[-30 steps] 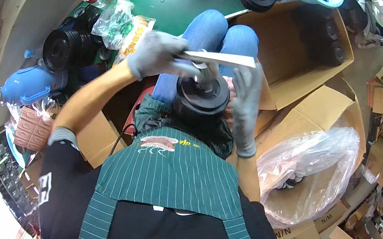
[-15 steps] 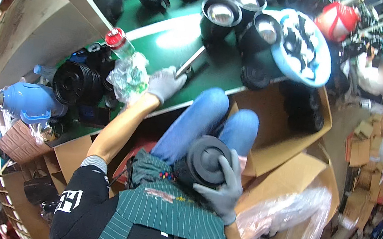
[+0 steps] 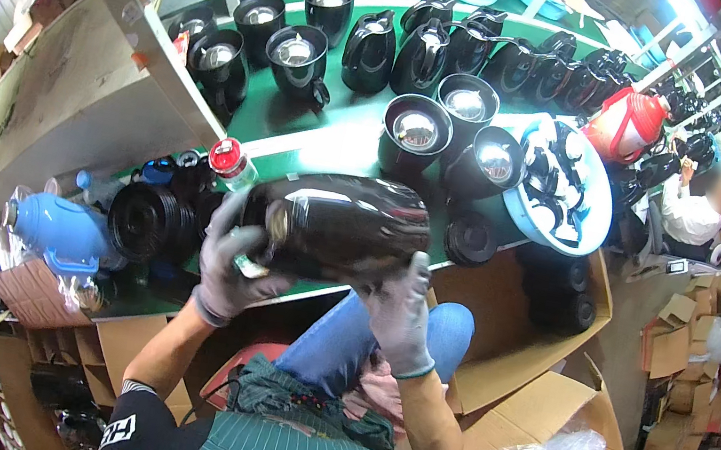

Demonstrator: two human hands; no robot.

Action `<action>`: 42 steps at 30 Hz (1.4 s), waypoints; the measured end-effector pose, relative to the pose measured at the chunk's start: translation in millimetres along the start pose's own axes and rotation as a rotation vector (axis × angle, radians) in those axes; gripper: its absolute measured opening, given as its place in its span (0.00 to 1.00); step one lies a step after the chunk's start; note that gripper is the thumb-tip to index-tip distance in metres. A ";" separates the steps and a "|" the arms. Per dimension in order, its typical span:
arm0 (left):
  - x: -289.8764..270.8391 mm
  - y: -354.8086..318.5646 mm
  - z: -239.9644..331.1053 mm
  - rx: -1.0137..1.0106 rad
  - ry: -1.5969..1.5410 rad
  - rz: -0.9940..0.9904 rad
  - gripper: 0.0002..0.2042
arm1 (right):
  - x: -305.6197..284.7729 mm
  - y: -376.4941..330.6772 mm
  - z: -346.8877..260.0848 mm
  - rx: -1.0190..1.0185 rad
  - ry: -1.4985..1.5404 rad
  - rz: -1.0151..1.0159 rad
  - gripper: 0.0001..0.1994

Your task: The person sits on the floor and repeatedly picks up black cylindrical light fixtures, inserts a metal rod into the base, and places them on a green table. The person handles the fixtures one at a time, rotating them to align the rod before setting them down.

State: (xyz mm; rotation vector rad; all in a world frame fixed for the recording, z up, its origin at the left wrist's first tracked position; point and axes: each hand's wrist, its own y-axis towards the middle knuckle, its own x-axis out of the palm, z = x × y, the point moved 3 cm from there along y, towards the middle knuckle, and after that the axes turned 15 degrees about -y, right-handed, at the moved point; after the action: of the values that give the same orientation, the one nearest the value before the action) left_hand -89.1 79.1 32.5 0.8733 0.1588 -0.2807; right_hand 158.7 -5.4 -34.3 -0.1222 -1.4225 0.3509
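Observation:
A glossy black vacuum jug (image 3: 351, 223) lies on its side in the air above my knees, near the front edge of the green bench. My gloved left hand (image 3: 229, 270) grips its left end. At the right part of its underside, my gloved right hand (image 3: 402, 318) holds it too, fingers pressed against the body. Just behind the jug's left end stands a clear bottle with a red cap (image 3: 227, 157). Beyond it, open black jug bodies (image 3: 416, 130) with silvery inner liners stand on the bench. A black round lid or base (image 3: 471, 239) lies near the right end.
A light-blue basin (image 3: 599, 225) of black and white parts sits to the right, beside a red jug (image 3: 627, 127). Stacked black discs (image 3: 142, 222) and a blue thermos (image 3: 60, 227) are at left. Open cardboard boxes (image 3: 541, 398) flank my right leg. A person (image 3: 691, 214) sits farther right.
The black jug has risen from my lap and now lies sideways over the bench edge. My left hand has left the thin metal tool on the bench and holds the jug along with my right.

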 end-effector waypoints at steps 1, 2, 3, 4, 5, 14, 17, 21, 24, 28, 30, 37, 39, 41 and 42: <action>-9.1 23.4 5.8 -0.090 0.039 -0.025 0.37 | 10.6 8.5 5.0 -0.148 -0.972 0.028 0.34; -17.3 38.4 6.9 -0.153 0.058 0.002 0.38 | 10.2 14.3 12.9 -0.047 -0.960 0.044 0.35; -20.8 54.5 4.8 -0.158 0.108 0.006 0.39 | 8.7 17.2 13.6 0.041 -0.960 0.071 0.37; -24.1 62.8 -1.7 -0.150 0.163 0.010 0.38 | -3.4 12.4 16.9 0.005 -0.977 0.002 0.39; -25.2 71.8 -8.1 -0.140 0.216 0.014 0.36 | -14.9 8.3 15.6 -0.051 -1.187 -0.040 0.40; 60.6 138.8 -163.8 -0.324 0.488 -0.060 0.28 | -103.6 -91.4 -14.3 -0.040 -0.980 0.106 0.38; 93.3 149.3 -217.5 -0.373 0.509 -0.019 0.28 | -127.1 -106.5 -19.1 -0.073 -0.937 0.173 0.39; 137.7 183.3 -253.0 -0.385 0.528 0.013 0.32 | -133.1 -106.4 -22.0 -0.083 -0.933 0.196 0.39; 155.6 205.2 -279.7 -0.389 0.540 0.048 0.31 | -135.1 -105.8 -22.2 -0.078 -0.975 0.244 0.39; 163.5 227.7 -303.0 -0.391 0.691 -0.062 0.34 | -129.3 -106.4 -23.6 -0.074 -0.995 0.292 0.37; 159.7 248.1 -298.2 -0.370 0.805 -0.101 0.26 | -132.5 -108.2 -24.7 -0.091 -0.949 0.299 0.35; 58.0 328.0 -410.0 -0.571 1.102 -0.225 0.25 | -206.8 -103.9 -8.2 0.112 -0.276 0.424 0.26; 63.7 330.7 -427.7 -0.456 1.076 -0.257 0.27 | -173.9 -101.0 -14.4 0.063 -0.484 0.435 0.25; 69.7 339.5 -446.4 -0.474 1.124 -0.348 0.27 | -134.6 -95.3 -18.3 0.011 -0.607 0.436 0.24; 39.9 335.3 -471.1 -0.448 1.136 -0.327 0.27 | -124.4 -95.6 -20.2 0.019 -0.630 0.412 0.23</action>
State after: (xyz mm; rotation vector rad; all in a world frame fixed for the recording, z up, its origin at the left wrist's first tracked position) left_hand 40.8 640.5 -30.6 0.4651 1.3757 -0.0136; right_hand 181.0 -131.6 -127.2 -0.3112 -2.0175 0.7907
